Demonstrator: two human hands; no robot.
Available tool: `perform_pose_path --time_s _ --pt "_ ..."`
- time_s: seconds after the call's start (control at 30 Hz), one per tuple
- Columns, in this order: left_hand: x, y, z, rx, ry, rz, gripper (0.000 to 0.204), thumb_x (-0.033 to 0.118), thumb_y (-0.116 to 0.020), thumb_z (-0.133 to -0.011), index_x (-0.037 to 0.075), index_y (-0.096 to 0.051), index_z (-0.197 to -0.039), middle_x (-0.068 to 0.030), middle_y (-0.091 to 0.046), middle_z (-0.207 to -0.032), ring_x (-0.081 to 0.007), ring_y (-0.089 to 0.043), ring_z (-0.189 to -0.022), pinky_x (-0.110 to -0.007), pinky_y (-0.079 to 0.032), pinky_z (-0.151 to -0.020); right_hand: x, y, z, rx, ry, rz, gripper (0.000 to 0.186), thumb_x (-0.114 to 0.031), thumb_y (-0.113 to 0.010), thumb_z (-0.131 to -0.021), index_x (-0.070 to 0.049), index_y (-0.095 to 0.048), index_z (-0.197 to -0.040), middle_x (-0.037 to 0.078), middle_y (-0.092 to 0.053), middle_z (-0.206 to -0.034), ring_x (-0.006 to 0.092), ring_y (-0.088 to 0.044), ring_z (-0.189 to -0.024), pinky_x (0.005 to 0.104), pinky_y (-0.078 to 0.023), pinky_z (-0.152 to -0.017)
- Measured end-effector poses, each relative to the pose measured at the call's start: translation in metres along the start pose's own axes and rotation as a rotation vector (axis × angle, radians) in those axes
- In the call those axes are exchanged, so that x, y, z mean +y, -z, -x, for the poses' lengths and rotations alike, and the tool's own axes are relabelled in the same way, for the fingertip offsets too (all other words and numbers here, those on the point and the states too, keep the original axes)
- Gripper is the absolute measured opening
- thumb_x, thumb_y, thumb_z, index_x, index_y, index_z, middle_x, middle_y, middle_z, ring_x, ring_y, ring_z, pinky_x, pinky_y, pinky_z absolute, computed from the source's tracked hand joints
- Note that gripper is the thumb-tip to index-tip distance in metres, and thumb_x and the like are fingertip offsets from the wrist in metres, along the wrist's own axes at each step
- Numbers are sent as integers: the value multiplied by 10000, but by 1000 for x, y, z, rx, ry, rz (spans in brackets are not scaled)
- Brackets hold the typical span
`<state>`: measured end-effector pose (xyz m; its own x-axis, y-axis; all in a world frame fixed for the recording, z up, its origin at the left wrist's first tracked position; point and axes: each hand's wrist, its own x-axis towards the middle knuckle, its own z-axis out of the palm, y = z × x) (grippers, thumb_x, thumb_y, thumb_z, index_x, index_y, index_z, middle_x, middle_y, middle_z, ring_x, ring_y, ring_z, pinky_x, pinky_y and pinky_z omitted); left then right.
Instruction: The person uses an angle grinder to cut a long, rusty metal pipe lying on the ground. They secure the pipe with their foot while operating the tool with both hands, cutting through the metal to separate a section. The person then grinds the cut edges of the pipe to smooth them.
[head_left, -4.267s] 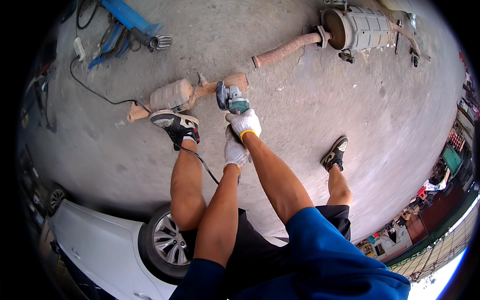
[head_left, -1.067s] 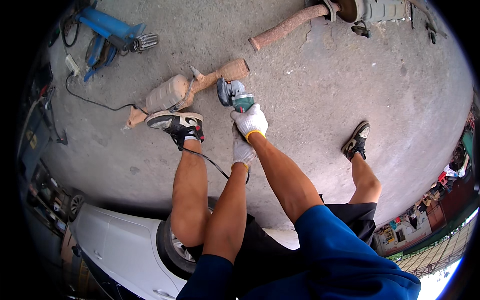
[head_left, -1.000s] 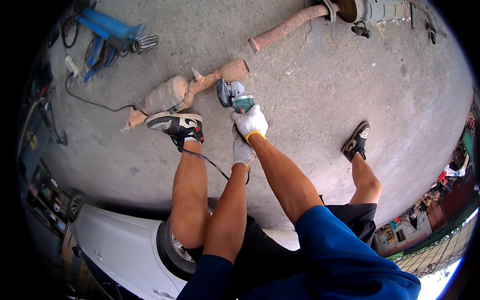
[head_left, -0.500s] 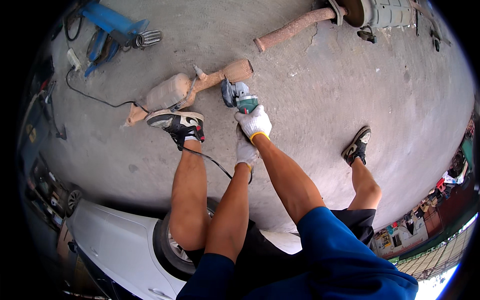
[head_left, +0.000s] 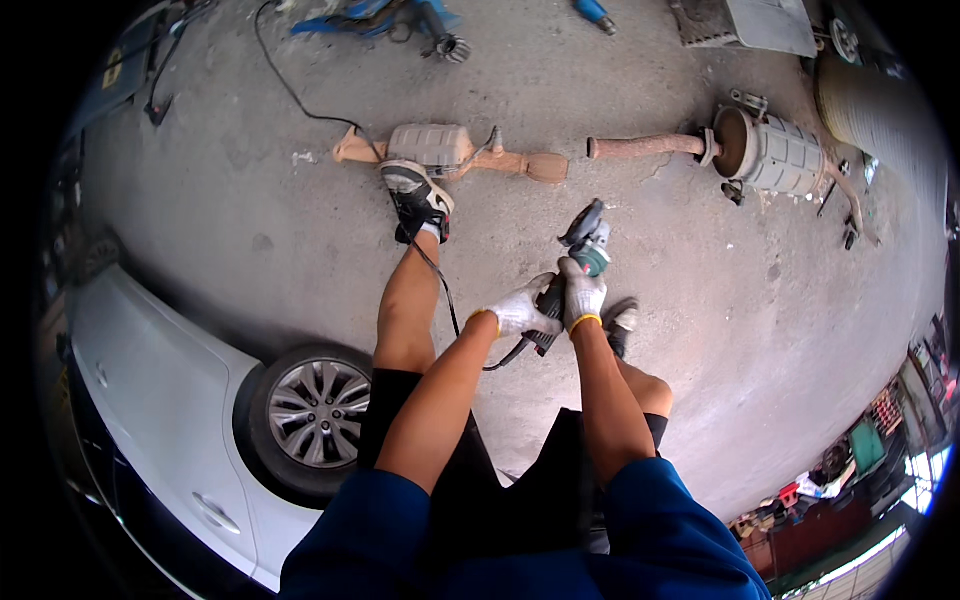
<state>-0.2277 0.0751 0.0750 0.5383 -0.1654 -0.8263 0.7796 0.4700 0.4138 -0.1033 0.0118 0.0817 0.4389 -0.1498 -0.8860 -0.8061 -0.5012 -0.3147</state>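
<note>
An angle grinder (head_left: 591, 259) is held in front of my legs, off the floor. My right hand (head_left: 583, 293), in a white glove with a yellow cuff, grips it just behind its green and silver head. My left hand (head_left: 520, 309), gloved too, is closed round the black rear body, where the cord comes out. The dark guard and disc point away from me, apart from any metal. Ahead and to the left lies a rusty exhaust pipe (head_left: 545, 167) with a ribbed converter body (head_left: 430, 148). My left shoe (head_left: 416, 198) presses against its left part.
A muffler (head_left: 788, 155) with a rusty pipe lies at the far right. Blue equipment (head_left: 385, 18) and a small blue tool (head_left: 596, 14) are at the far edge. The black cord (head_left: 437, 272) passes by my left leg. A white car (head_left: 170, 400) stands at the left.
The grinder has come away from the exhaust pipe's end, back toward me and to the right. My left hand now shows on its rear body. My right foot has drawn inward, and the view has shifted.
</note>
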Motion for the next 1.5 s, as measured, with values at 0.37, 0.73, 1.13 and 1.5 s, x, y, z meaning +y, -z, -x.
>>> perform_pose_path --time_s 0.37,0.73,1.13,1.5 --pt "45 171 -51 741 -82 -1401 806 342 -729 -776 75 -365 -1444 -172 -435 -1401 -347 -410 -1324 -427 -349 -1094 -35 21 -19 -265 45 -241 322 -228 -718 -807 -44 -549 -1009 110 -600 -795 252 -636 -650 382 -571 -584" --pt "-3 208 -158 961 0 -1832 508 247 -500 -901 82 -463 -1379 -108 -511 -1358 -287 -400 -1340 -610 -220 -1104 -43 22 -11 -327 50 -255 325 -208 -706 -824 -30 -536 -1035 128 -614 -841 253 -648 -688 389 -580 -615" --pt "111 250 -141 316 286 -1692 427 214 -705 -751 93 -676 -1159 -106 -690 -1150 -255 -636 -1108 -501 -339 -1067 -48 32 -4 -248 27 -343 301 -205 -687 -819 -49 -522 -1015 93 -583 -760 206 -594 -616 337 -516 -541" --pt "76 249 -125 575 46 -1939 667 412 -767 -701 211 -570 -1306 -61 -453 -1422 -311 -349 -1373 -601 -237 -1116 -48 28 0 -229 -15 -433 295 -190 -681 -821 -58 -523 -1032 82 -574 -757 180 -575 -618 305 -496 -535"
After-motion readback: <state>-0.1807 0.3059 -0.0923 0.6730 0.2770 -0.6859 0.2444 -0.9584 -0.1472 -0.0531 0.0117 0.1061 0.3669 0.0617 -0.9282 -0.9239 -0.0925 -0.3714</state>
